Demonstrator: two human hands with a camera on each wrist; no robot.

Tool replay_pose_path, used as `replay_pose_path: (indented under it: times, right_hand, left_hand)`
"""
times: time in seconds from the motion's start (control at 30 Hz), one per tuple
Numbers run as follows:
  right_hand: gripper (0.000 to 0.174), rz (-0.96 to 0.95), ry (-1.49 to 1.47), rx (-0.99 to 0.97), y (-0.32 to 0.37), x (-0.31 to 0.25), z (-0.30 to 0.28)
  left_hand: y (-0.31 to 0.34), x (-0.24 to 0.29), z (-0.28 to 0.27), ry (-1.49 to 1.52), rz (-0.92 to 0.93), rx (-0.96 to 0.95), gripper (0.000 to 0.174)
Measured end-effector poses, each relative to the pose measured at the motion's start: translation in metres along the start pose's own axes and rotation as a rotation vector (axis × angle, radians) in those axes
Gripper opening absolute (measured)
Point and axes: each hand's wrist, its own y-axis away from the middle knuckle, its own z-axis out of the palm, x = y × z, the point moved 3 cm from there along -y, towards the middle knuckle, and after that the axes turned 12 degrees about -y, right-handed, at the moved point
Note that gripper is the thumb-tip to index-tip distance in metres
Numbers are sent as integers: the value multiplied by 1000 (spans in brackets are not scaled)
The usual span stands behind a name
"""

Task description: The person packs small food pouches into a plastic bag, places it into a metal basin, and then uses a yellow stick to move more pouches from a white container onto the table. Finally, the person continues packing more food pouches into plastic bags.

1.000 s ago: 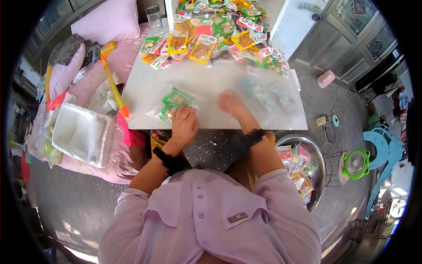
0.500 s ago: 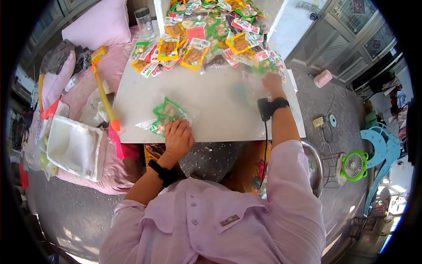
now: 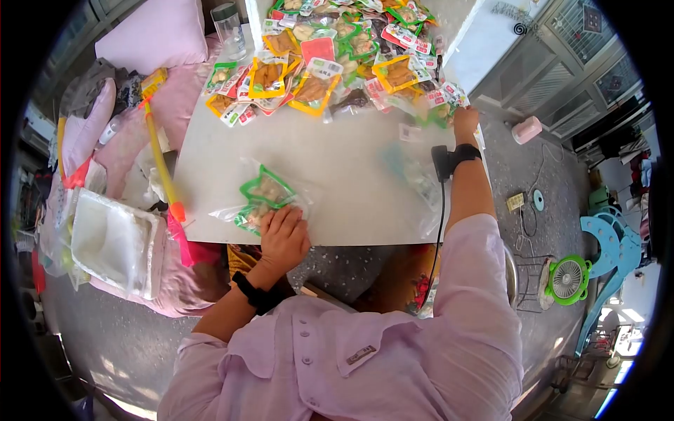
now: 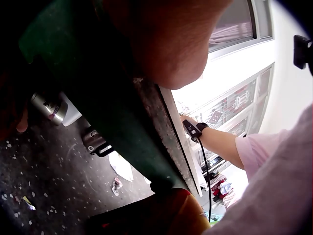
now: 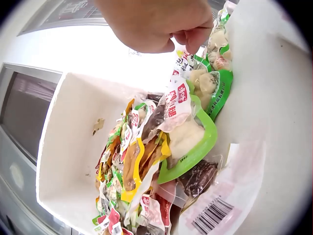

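Observation:
Two green-edged packets [image 3: 267, 188] lie on the table's near left part, inside or under clear film. The left hand [image 3: 284, 240] rests on their right edge, fingers loosely bent and together. In the left wrist view, part of the left hand [image 4: 171, 44] shows at the top, and its fingertips are out of sight. At the right end of the packet pile, the right hand [image 3: 466, 128] is at a green-and-white packet [image 3: 444, 112]. The right wrist view shows the right hand [image 5: 156, 24] with curled fingers pinching at a packet's top corner [image 5: 184, 59], the contact partly hidden.
Many packets [image 3: 323, 81] spill from a white foam box [image 3: 453, 31] at the table's back. Blurred clear bags [image 3: 421, 184] lie on the table's right side. Left of the table are a white foam tray [image 3: 109, 242] and a yellow stick [image 3: 160, 151]. A glass jar [image 3: 230, 31] stands back left.
The right hand has gone from above the table's middle to the pile's right end, then slightly further right. The left hand has stayed on the green-edged packets. The head view has shifted a little.

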Motion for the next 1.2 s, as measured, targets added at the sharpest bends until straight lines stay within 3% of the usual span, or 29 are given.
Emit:
replay_pose_path:
  times: [0.07, 0.17, 0.27, 0.3, 0.4, 0.47, 0.6, 0.77, 0.83, 0.9, 1.0, 1.07, 1.17, 1.2]
  right_hand:
    - [25, 21, -44, -29, -30, 42, 16]
    - [30, 168, 41, -24, -26, 38, 10]
    - [22, -63, 68, 139, 5, -17, -27]
    - [27, 2, 98, 84, -20, 23, -22]
    - [29, 190, 211, 237, -7, 25, -51]
    - [27, 157, 146, 322, -2, 34, -57]
    - [23, 212, -10, 51, -6, 65, -44]
    - [17, 207, -127, -114, -8, 84, -28]
    - [16, 118, -81, -177, -21, 106, -20]
    - [14, -102, 117, -291, -42, 132, -18]
    - [13, -490, 622, -414, -10, 71, -54]
    - [12, -172, 183, -424, 8, 31, -78]
    - [15, 466, -763, -168, 35, -11, -97]
    - [16, 422, -802, -248, 35, -9, -101]
  left_hand:
    - [-2, 0, -1, -9, -1, -6, 20]
    - [-2, 0, -1, -1, -6, -21, 20]
    - [-1, -2, -1, 4, -7, -32, 21]
    - [-2, -1, -2, 2, -7, -29, 21]
    - [-2, 0, -1, 7, -6, -35, 21]
    - [-2, 0, -1, 9, -4, -37, 21]
    - [-1, 0, -1, 20, -3, -46, 21]
    - [0, 0, -1, 23, -3, -23, 20]
    - [0, 0, -3, 20, -5, -20, 20]
    - [2, -1, -2, 28, -2, -3, 20]
    - [4, -2, -1, 33, -8, -2, 20]
    - [6, -3, -1, 37, -14, 4, 20]
    - [9, -3, -1, 45, -28, 21, 20]
    - [9, -3, -1, 42, -33, 14, 20]
